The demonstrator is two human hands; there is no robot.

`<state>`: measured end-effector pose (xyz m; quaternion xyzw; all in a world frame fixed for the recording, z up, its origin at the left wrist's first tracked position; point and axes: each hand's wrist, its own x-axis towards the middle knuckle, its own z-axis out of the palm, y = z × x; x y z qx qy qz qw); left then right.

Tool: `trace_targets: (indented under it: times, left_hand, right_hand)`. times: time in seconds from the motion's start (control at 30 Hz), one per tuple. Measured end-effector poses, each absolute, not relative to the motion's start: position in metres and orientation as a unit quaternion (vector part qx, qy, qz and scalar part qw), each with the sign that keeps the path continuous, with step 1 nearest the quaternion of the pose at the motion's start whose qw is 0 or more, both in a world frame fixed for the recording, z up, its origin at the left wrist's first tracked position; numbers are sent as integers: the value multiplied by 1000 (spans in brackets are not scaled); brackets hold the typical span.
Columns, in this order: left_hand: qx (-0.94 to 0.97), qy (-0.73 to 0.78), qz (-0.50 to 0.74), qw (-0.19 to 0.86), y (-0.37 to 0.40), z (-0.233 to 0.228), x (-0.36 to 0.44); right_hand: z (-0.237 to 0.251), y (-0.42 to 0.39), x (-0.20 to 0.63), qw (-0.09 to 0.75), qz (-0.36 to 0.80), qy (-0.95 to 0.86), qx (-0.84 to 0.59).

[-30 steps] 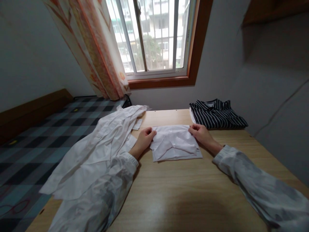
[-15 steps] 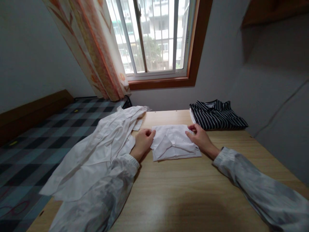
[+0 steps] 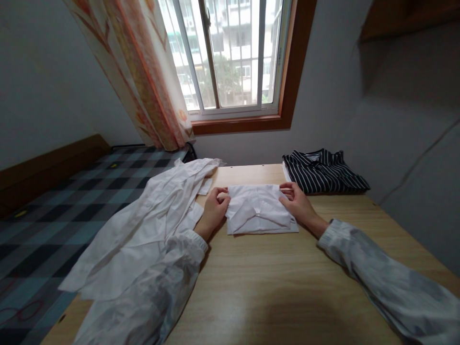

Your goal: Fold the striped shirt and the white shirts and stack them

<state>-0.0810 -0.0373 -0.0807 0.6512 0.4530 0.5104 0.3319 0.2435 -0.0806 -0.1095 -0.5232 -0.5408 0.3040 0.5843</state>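
A small white shirt (image 3: 260, 211) lies folded into a neat square near the far middle of the wooden desk (image 3: 273, 287). The left hand (image 3: 214, 207) is at its left edge and the right hand (image 3: 296, 200) is at its right edge. Both grips are narrow, with the fingers curled in and pinching the cloth at the two far corners, so each hand is holding the shirt by its side. The shirt looks almost done: the sleeves and sides are tucked in, the collar shows on top, and the bottom edge is straight. It seems only a little tidying of the far edge is left. A striped shirt (image 3: 323, 171), dark with thin white lines, sits folded at the far right of the desk, just beside the right hand but not touching the white one. It looks finished. On the left, a big white shirt (image 3: 154, 220) lies loose and crumpled, hanging half off the desk over the bed (image 3: 53, 211) with its checked cover. That one is not folded yet, so there is more work left. A window (image 3: 230, 57) and a curtain (image 3: 143, 76) are behind.
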Motion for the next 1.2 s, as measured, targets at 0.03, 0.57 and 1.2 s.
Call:
trace_targets:
  times: [0.03,0.57,1.2]
  left_hand:
    - [648,461,507,332,-38,-81,-81]
    - [694,467,465,291,-47,-72,-77]
    - [814,403,324,265,-63,-35,-81]
  right_hand:
    - [-109,-82,244,570,281,-549,-543]
    - [-97,-91,244,515,191,-604,-578]
    - [-90,-99,247,336,60,-671,-658]
